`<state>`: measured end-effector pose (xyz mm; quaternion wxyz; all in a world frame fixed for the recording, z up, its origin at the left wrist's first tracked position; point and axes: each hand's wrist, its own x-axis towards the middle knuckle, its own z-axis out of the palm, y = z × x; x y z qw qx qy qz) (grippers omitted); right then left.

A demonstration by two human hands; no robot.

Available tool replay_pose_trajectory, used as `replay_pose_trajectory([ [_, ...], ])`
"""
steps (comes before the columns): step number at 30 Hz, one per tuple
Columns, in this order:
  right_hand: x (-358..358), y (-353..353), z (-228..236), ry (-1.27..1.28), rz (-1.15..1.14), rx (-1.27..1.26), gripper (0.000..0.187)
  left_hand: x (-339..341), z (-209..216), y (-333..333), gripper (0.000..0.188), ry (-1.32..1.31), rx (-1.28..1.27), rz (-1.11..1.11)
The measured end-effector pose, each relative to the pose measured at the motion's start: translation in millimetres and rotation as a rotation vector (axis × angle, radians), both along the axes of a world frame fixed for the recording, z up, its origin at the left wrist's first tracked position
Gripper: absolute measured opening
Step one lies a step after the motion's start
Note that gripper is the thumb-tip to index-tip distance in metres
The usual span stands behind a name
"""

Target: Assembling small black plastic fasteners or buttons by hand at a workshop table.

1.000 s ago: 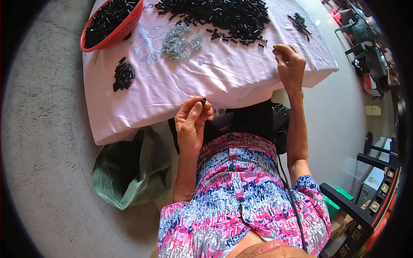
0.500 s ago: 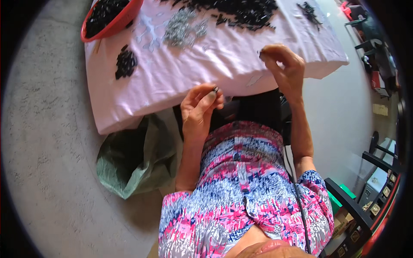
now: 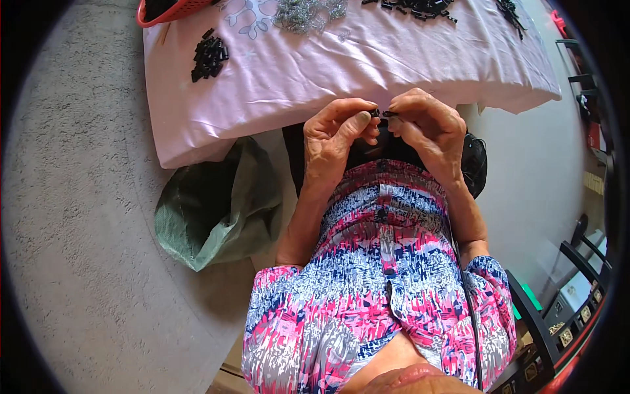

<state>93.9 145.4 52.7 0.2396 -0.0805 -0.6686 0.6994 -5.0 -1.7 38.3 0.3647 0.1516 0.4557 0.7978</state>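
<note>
Black tube (image 3: 375, 113) is pinched between thumb and fingers of your left hand (image 3: 333, 136), by the near edge of the pink-covered table (image 3: 275, 72); it looks light and stiff, best held by its sides. Your right hand (image 3: 436, 128) pinches a small dark piece (image 3: 389, 113) just beside it, both hands angled inward.

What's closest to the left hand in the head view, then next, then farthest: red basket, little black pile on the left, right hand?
1. Right hand, just to its right.
2. Little black pile, leftward.
3. Red basket, beyond that pile.
</note>
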Motion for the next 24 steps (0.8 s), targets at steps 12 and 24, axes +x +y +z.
replay_pose_trajectory([
  [12, 4.3, -0.3, -11.5, 0.035, -0.013, 0.114, 0.020, 1.8, 3.3, -1.5, 0.017, 0.205, -0.089, -0.058],
  [24, 13.1, 2.8, -13.6, 0.055, -0.023, 0.339, 0.022, 1.5, 6.8, -0.7, 0.019, 0.562, -0.134, -0.026],
])
